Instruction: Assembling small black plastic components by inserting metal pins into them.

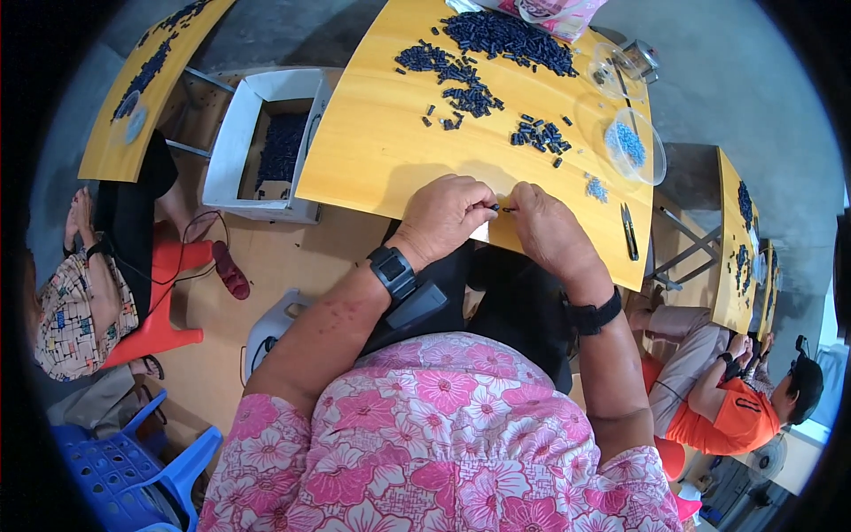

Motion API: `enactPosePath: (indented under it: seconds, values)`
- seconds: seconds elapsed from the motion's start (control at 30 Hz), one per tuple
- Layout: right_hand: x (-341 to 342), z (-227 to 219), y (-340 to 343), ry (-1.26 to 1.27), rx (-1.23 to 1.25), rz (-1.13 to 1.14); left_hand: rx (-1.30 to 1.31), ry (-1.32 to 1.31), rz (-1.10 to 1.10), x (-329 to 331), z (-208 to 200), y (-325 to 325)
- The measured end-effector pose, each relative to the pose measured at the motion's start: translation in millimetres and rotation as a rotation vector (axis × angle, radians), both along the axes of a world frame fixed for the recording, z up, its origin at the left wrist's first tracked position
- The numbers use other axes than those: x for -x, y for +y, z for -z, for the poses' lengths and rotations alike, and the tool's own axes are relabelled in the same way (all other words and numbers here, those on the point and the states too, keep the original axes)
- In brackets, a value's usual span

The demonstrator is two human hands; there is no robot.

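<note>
My left hand (446,213) and my right hand (542,229) meet at the near edge of a yellow wooden table (372,151). Both pinch one small dark plastic piece (501,208) between their fingertips. Further out on the table lie heaps of several small dark blue pieces (501,35), with a smaller cluster (539,135) closer to my right hand. A clear bowl (636,146) holding light blue bits stands at the right. A few light blue bits (596,187) lie loose near it. Each wrist wears a black band.
Small scissors (628,232) lie near the table's right edge. A white box (266,146) of dark pieces stands left of the table. Other people sit at left (80,301) and lower right (727,399) by similar yellow tables. A blue plastic stool (124,470) is lower left.
</note>
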State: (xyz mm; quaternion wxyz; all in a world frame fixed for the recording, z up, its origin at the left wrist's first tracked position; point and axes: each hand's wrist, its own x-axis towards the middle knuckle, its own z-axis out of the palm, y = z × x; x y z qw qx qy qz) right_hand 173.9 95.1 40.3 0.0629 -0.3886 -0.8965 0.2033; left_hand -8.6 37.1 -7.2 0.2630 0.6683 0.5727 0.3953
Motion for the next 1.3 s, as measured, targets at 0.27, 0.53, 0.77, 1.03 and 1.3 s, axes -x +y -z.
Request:
enactPosePath:
  seconds: [0.27,0.53,0.77,1.03,1.3]
  values:
    - [9.8,-4.6,-2.8,-0.02,0.101,0.111,-0.042,0.037,0.01,-0.4,-0.1,-0.4]
    - [5.0,4.8,-1.2,-0.026,0.009,0.006,-0.025,-0.081,-0.036,-0.3,2.4,-0.1]
    - [8.5,0.8,-4.4,0.1,0.207,0.172,-0.03,-0.048,-0.088,-1.5,2.9,-0.5]
    - [5.3,24.2,-11.0,0.368,0.352,0.302,-0.024,-0.058,-0.065,-2.3,-0.4,-0.4]
    - [3.5,25.8,-9.2,0.651,0.57,0.341,-0.033,-0.043,-0.058,-1.1,1.4,-0.3]
